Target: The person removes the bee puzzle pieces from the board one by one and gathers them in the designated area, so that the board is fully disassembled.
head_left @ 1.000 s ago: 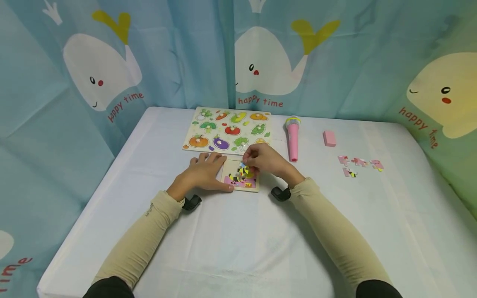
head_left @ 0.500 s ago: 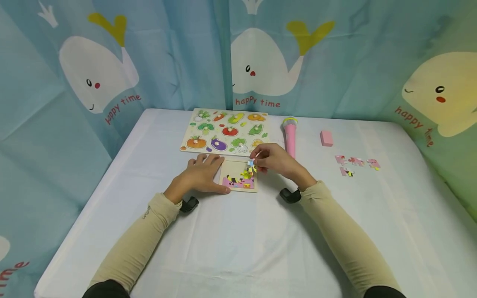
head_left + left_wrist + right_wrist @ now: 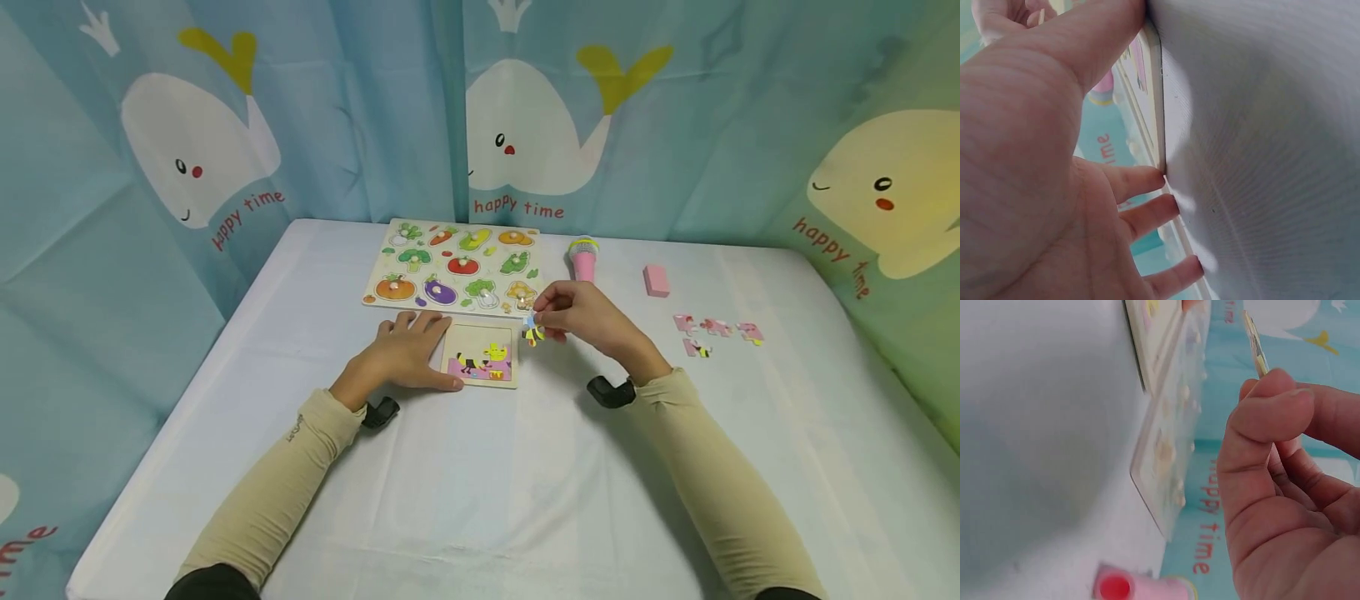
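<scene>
A small wooden jigsaw tray [image 3: 480, 387] lies in front of the vegetable board, its lower part filled with pink and yellow pieces and its upper part bare wood. My left hand [image 3: 405, 354] rests along the tray's left side, fingers spread, thumb at the near edge. In the left wrist view, straight fingers [image 3: 1147, 212] reach the tray's rim. Just right of the tray, my right hand [image 3: 588, 321] pinches a jigsaw piece [image 3: 533, 332] with a yellow-and-black bee on blue. The right wrist view shows that piece [image 3: 1255, 347] edge-on between thumb and index finger.
Behind the tray lies a vegetable knob puzzle board [image 3: 462, 312]. A pink toy microphone [image 3: 583, 260] is partly hidden behind the right hand. Farther right sit a pink block [image 3: 656, 281] and several loose jigsaw pieces [image 3: 716, 327]. A blue whale-print curtain [image 3: 375, 108] surrounds the white table.
The right hand has lifted the bee piece off the tray and carried it right, baring wood in the tray's upper part. The left hand has stayed at the tray's side.
</scene>
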`<state>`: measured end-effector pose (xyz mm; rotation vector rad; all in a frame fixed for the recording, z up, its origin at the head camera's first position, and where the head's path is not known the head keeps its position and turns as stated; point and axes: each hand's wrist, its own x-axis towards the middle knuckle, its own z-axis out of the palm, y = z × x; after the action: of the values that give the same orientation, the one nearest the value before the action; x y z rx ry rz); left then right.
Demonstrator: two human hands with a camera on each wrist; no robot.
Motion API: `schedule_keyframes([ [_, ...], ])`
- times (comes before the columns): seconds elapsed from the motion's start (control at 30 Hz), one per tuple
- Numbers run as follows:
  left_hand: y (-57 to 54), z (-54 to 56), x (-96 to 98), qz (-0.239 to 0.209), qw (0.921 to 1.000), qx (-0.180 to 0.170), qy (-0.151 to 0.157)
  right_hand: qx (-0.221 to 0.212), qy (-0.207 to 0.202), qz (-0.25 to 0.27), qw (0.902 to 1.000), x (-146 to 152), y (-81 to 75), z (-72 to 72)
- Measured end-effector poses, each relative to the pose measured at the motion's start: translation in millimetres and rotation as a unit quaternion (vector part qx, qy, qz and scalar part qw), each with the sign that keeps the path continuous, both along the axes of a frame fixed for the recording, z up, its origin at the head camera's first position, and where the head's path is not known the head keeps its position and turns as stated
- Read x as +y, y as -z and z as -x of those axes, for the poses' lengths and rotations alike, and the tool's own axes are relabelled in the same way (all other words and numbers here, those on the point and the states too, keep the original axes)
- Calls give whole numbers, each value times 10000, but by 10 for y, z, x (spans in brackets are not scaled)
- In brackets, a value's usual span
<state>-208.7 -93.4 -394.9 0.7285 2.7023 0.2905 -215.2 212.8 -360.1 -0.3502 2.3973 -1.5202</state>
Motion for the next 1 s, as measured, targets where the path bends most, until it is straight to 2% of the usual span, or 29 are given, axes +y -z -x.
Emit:
schedule_keyframes([
  [0.53, -28, -27, -17, 28, 10000, -74, 40, 260, 411, -128, 9987, 457, -210, -117],
  [1.0, -23, -29, -6, -2, 10000, -14, 63, 521, 681, -213, 9961, 805, -227, -236],
])
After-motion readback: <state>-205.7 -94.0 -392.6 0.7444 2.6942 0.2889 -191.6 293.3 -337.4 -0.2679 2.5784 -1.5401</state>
